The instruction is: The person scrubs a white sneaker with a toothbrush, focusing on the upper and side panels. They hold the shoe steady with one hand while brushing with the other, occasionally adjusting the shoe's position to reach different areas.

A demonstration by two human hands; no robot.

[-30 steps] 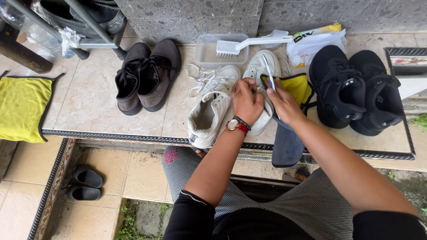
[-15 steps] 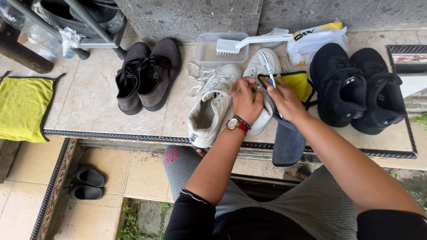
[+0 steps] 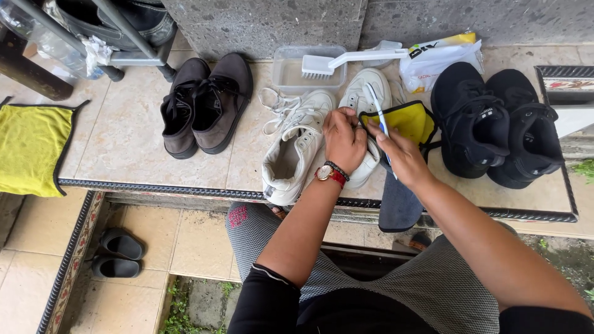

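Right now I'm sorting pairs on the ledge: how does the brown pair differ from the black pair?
The brown pair is low-cut and slim; the black pair is bulkier and higher at the ankle. The brown pair stands left of the white sneakers that the hands work on, the black pair to their right. Both pairs stand upright, side by side, untouched.

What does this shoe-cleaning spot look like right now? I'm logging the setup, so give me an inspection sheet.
Surface: beige tiled ledge with a dark patterned edge.
Job's things: white sneaker on the ledge; second white sneaker; toothbrush.
Clutter: brown shoes, black sneakers, scrub brush across a clear tub, yellow cloth.
Grippers: left hand grips the second white sneaker; right hand holds the toothbrush.
Cables: nothing seen.
Surroundings: stone wall; dark sandals below.
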